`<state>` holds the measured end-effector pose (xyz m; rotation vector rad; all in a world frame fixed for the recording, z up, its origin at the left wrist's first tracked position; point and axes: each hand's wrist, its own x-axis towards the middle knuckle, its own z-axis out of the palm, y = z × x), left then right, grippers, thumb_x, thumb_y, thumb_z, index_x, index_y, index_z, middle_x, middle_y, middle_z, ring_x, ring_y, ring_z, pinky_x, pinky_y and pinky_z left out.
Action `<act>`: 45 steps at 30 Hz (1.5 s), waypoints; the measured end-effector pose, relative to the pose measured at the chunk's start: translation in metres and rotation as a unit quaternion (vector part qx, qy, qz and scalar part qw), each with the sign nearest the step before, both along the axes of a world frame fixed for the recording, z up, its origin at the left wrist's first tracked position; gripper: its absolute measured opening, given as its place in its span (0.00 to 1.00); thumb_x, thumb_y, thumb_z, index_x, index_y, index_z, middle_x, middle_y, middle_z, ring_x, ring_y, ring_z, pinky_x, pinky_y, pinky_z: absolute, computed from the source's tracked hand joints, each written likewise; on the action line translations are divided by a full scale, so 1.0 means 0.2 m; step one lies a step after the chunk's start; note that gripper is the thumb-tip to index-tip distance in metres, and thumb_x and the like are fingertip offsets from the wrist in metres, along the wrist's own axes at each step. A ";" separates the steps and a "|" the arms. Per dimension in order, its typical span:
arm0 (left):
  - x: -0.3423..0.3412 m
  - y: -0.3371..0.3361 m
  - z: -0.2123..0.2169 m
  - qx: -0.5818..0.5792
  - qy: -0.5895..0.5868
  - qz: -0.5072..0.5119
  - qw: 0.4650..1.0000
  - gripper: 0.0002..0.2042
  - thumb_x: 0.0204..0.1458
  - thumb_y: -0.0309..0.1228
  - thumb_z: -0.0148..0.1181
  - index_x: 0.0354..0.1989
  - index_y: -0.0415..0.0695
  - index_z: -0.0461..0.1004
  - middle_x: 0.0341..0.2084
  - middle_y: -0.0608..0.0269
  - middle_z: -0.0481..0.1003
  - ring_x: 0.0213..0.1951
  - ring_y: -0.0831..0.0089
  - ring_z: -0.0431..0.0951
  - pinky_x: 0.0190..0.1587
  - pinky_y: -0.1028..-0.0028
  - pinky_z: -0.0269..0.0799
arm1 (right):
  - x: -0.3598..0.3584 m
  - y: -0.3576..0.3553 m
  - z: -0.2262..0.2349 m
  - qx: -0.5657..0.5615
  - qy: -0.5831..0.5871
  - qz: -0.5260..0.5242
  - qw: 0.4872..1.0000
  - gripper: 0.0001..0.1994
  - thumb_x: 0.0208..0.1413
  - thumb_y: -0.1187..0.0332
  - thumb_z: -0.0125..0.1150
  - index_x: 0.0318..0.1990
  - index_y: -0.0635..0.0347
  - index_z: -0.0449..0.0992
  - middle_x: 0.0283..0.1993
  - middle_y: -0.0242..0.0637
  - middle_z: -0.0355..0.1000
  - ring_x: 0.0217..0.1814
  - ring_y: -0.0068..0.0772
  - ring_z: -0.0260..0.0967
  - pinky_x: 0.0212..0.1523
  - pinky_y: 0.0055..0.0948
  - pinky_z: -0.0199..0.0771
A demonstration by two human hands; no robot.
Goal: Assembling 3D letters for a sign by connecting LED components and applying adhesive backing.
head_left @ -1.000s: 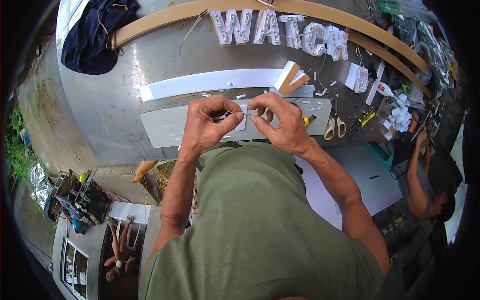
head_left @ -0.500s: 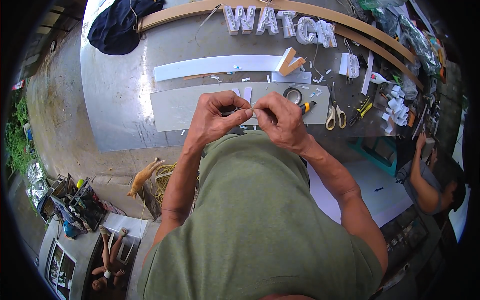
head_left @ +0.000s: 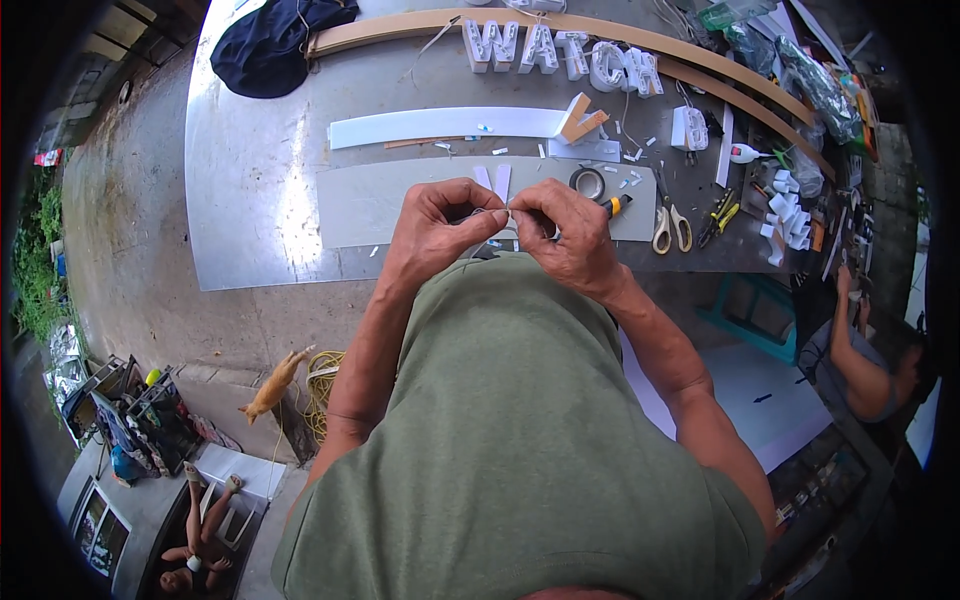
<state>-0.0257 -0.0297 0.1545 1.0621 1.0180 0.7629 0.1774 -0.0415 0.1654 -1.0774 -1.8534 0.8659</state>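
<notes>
left hand (head_left: 445,230): pinching thin strand (head_left: 508,208)
right hand (head_left: 568,238): pinching same strand, joined or not cannot tell
white letters (head_left: 573,60): far, look assembled
tan-faced letter (head_left: 588,124): nearer, seemingly unfinished

"Where are the hands?"
"Just above the middle of the frame: the left hand (head_left: 440,225) and right hand (head_left: 572,235) meet, fingertips (head_left: 496,215) nearly touching."
"Their pose?"
"Each pinches thumb and forefinger together, the other fingers curled."
"And the arms?"
"Bent; left forearm (head_left: 372,335) and right forearm (head_left: 655,322) slant upward and inward."
</notes>
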 end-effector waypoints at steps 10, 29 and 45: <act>0.02 -0.05 0.00 -0.014 -0.055 0.049 0.997 0.07 0.51 0.26 0.69 0.34 0.35 0.83 0.26 0.65 0.81 0.31 0.83 0.76 0.36 0.79 0.73 | -0.07 -0.10 0.00 -0.046 0.013 -0.098 0.994 0.06 0.55 0.81 0.62 0.40 0.64 0.74 0.31 0.38 0.71 0.30 0.28 0.72 0.30 0.29 0.71; 0.00 -0.07 -0.01 -0.037 -0.091 -0.012 0.995 0.05 0.50 0.24 0.68 0.33 0.36 0.83 0.28 0.64 0.81 0.32 0.80 0.77 0.39 0.77 0.73 | 0.09 -0.02 0.00 -0.223 0.145 0.090 0.960 0.06 0.59 0.76 0.66 0.43 0.65 0.80 0.34 0.32 0.77 0.36 0.19 0.73 0.38 0.23 0.75; -0.02 -0.08 0.05 -0.072 -0.113 -0.055 0.990 0.12 0.51 0.30 0.73 0.39 0.34 0.83 0.28 0.62 0.82 0.31 0.81 0.79 0.36 0.79 0.73 | 0.14 0.00 -0.04 -0.263 0.185 0.151 0.935 0.07 0.61 0.73 0.66 0.44 0.66 0.78 0.36 0.31 0.77 0.36 0.16 0.71 0.38 0.21 0.74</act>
